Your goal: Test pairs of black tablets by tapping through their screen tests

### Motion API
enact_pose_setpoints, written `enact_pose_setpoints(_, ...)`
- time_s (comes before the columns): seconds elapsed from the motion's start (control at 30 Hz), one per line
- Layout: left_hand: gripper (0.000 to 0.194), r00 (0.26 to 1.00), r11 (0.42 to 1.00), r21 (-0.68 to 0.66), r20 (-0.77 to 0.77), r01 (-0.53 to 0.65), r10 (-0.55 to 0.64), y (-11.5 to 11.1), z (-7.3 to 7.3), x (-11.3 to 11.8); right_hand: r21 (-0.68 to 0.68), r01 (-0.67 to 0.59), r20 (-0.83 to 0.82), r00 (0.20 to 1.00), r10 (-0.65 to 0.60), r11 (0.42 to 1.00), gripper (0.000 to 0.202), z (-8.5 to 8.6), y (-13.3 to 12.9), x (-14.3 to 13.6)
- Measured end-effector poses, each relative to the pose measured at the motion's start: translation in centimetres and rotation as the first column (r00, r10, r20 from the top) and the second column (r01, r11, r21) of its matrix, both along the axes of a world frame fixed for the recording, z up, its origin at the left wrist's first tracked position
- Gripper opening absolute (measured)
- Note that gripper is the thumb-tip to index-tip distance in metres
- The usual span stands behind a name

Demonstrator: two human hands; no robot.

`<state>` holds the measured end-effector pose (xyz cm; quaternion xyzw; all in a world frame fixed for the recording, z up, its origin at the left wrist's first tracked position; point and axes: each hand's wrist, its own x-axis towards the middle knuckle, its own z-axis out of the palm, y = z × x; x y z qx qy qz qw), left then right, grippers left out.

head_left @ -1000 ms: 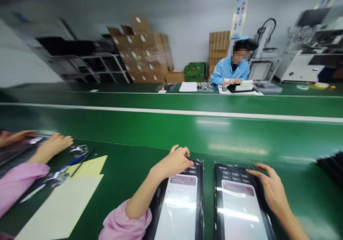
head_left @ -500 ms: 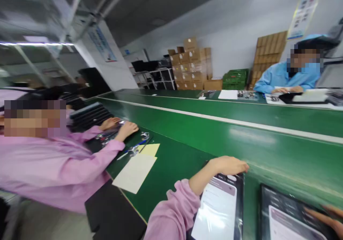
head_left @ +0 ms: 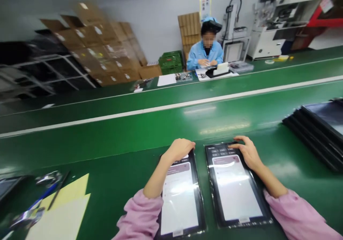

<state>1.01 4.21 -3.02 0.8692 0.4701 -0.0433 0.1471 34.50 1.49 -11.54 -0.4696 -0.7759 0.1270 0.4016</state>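
Observation:
Two flat black-framed panels with pale printed fronts, wrapped in clear plastic, lie side by side on the green bench. Over the top edge of the left panel point(head_left: 180, 197) curls my left hand point(head_left: 178, 150), its fingers pressed together and partly hidden. At the upper right corner of the right panel point(head_left: 235, 188) is my right hand point(head_left: 248, 152). Its fingers are apart, with the thumb over the black top strip and the forefinger extended just past the far edge. Glare covers part of both fronts.
A stack of black panels point(head_left: 316, 132) stands at right. Cream sheets point(head_left: 60, 218), a dark stick point(head_left: 59, 191) and shiny crumpled pieces point(head_left: 49, 178) lie at left. Across the bench point(head_left: 120, 132) sits a co-worker in blue point(head_left: 193, 55), behind a raised white strip point(head_left: 171, 105).
My view has swung right, taking the pink-sleeved co-worker out of sight. My right hand and the whole right panel now show. My left hand stays at the left panel's top.

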Motion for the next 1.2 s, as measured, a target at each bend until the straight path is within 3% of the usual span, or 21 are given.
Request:
enact_pose_setpoints(0.17,0.058,0.997,0.997,-0.005,0.016,-0.074,0.074,-0.2,1.1,-0.2,-0.016,0.013,0.080,0.997,-0.012,1.000,0.063,1.0,-0.3,-0.3)
enact_pose_setpoints(0.3,0.066,0.975,0.991,-0.084,0.185,-0.106,0.120,-0.5,2.0,-1.0,0.006,0.085,-0.048,0.995,-0.084,0.996,0.067,1.4,-0.5,-0.3)
enact_pose_setpoints(0.43,0.074,0.911,0.978,-0.183,0.379,-0.100,0.165,-0.7,2.0,-1.7,-0.073,0.111,-0.189,0.974,-0.123,0.991,0.069,1.6,-0.4,-0.2)
enact_pose_setpoints(0.53,0.081,0.886,0.977,-0.198,0.436,-0.079,0.160,-0.6,1.9,-2.0,-0.123,0.108,-0.230,0.964,-0.134,0.986,0.068,1.6,-0.3,-0.4)
enact_pose_setpoints(0.63,0.078,0.915,0.983,-0.167,0.382,-0.072,0.132,-0.4,1.6,-1.8,-0.163,0.125,-0.222,0.962,-0.160,0.979,0.068,1.6,-0.3,-0.5)
enact_pose_setpoints(0.77,0.058,0.992,0.996,-0.087,0.123,0.009,0.001,-0.9,1.1,-0.7,-0.262,0.214,-0.194,0.944,-0.268,0.941,0.069,1.5,-0.3,-0.6)
enact_pose_setpoints(0.87,0.045,0.996,0.996,-0.038,-0.030,0.077,-0.078,-2.5,0.8,0.6,-0.344,0.237,-0.125,0.947,-0.295,0.909,0.068,1.5,-0.3,-0.5)
enact_pose_setpoints(0.93,0.042,0.996,0.996,-0.026,-0.028,0.083,-0.083,-3.8,0.8,1.6,-0.385,0.249,-0.092,0.948,-0.305,0.889,0.068,1.6,-0.4,-0.3)
enact_pose_setpoints(1.07,0.054,0.980,0.980,-0.050,0.049,0.194,-0.192,-5.8,0.9,3.5,-0.431,0.328,0.013,0.934,-0.358,0.840,0.064,1.8,-0.3,0.1)
enact_pose_setpoints(1.2,0.063,0.960,0.959,-0.050,0.032,0.279,-0.277,-6.5,0.3,4.4,-0.310,0.451,0.254,0.888,-0.384,0.837,0.055,0.8,-0.3,1.6)
